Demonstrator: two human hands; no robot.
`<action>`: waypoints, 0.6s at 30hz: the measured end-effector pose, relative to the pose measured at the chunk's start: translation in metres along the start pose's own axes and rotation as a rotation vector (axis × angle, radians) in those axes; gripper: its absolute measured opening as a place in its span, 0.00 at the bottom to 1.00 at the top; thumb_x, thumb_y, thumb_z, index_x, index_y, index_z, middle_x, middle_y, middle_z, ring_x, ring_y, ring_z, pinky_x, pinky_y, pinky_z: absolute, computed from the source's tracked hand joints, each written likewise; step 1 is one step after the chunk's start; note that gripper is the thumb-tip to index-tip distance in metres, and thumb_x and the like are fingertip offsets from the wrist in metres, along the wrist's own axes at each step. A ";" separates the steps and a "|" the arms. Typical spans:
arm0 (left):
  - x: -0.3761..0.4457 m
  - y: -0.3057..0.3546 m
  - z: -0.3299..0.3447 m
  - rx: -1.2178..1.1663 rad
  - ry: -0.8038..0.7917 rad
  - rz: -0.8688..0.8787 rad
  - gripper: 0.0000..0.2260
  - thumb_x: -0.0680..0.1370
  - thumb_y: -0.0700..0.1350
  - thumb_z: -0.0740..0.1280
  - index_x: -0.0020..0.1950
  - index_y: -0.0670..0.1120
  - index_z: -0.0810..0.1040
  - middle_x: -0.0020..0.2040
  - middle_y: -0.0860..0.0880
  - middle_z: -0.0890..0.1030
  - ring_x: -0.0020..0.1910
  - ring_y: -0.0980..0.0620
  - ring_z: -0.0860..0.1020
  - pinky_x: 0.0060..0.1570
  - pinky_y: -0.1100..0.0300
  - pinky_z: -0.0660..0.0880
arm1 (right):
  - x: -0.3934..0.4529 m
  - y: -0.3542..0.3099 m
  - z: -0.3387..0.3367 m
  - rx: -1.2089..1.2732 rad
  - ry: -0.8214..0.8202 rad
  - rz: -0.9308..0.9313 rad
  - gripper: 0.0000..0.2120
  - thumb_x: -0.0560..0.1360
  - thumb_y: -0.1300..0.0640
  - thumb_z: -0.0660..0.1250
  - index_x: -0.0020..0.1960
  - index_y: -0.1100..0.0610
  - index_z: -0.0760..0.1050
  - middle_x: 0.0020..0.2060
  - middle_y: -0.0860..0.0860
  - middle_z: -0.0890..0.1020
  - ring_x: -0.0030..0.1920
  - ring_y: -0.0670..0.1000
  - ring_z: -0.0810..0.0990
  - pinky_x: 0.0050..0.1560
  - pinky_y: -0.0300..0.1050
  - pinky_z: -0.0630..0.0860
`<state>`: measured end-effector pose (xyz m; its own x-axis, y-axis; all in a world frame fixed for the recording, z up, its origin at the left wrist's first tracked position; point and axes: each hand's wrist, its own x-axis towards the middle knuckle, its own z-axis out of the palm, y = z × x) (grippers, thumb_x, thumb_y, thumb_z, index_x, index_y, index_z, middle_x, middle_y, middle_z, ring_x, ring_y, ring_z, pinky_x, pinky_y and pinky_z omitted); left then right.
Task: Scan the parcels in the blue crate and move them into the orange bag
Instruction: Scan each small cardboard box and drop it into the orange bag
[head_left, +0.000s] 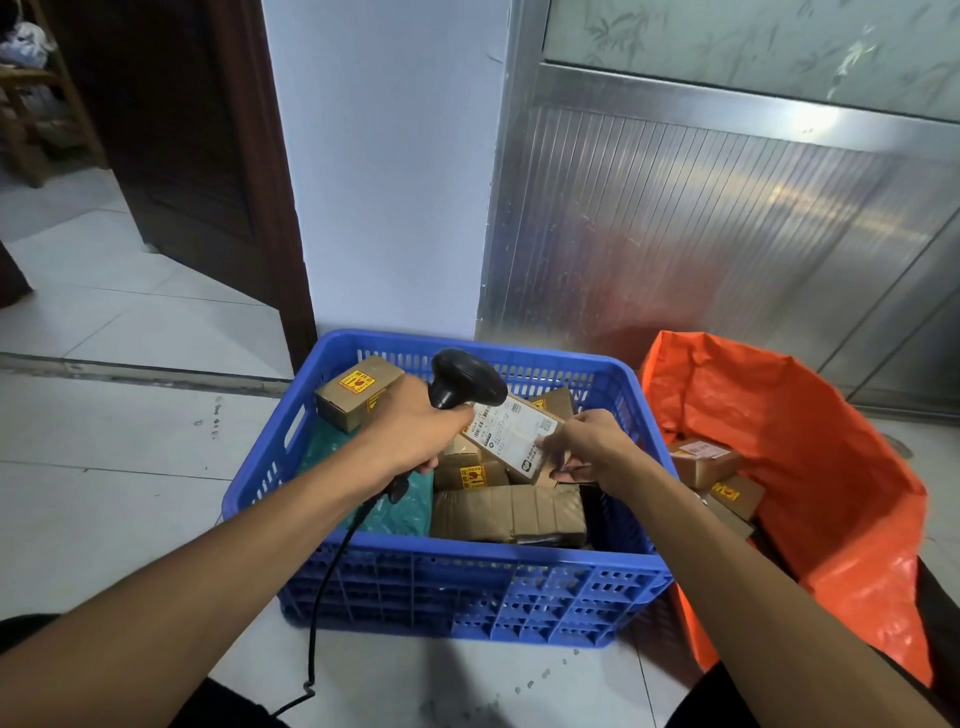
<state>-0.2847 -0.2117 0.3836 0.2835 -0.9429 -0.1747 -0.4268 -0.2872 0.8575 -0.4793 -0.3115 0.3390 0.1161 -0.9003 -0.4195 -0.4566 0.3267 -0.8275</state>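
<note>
While left hand (415, 431) grips black handheld corded scanner (465, 379), right hand (592, 447) pinches small labelled cardboard parcel (511, 434). Both mid-frame over blue slatted plastic crate (467, 587); orange plastic bag (810, 415) at right.

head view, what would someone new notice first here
A blue crate of cardboard parcels sits in the middle of the tiled floor, with an open orange bag at its right. Over the crate, the left hand aims a black scanner at a labelled parcel held by the right hand.

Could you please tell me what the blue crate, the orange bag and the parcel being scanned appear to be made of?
Blue crate: rigid moulded plastic, judging by its slotted walls. Orange bag: thin, slightly glossy plastic sheet, crinkled. Parcel: brown cardboard, probably, with a white paper label.
</note>
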 end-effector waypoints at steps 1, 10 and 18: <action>0.000 0.000 0.000 0.000 -0.004 -0.001 0.08 0.78 0.45 0.69 0.41 0.42 0.77 0.28 0.47 0.76 0.23 0.52 0.74 0.30 0.59 0.73 | 0.002 0.001 0.000 0.003 0.004 0.006 0.04 0.74 0.68 0.73 0.44 0.65 0.78 0.38 0.56 0.85 0.37 0.52 0.84 0.47 0.52 0.84; 0.004 -0.003 -0.003 0.009 0.031 -0.002 0.09 0.78 0.47 0.70 0.44 0.41 0.78 0.29 0.45 0.77 0.25 0.49 0.75 0.35 0.55 0.77 | 0.010 0.004 -0.004 0.073 -0.031 0.020 0.05 0.73 0.67 0.74 0.47 0.66 0.79 0.38 0.57 0.86 0.35 0.50 0.84 0.38 0.46 0.84; 0.006 -0.004 -0.006 0.028 0.064 0.005 0.10 0.76 0.48 0.70 0.40 0.43 0.77 0.27 0.46 0.77 0.25 0.47 0.76 0.37 0.51 0.78 | 0.023 0.013 -0.030 0.192 0.052 0.070 0.06 0.72 0.68 0.74 0.48 0.67 0.79 0.32 0.57 0.84 0.31 0.51 0.83 0.33 0.47 0.83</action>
<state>-0.2763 -0.2147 0.3819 0.3350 -0.9319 -0.1389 -0.4516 -0.2881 0.8444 -0.5092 -0.3365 0.3299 0.0419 -0.8854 -0.4629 -0.2845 0.4335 -0.8551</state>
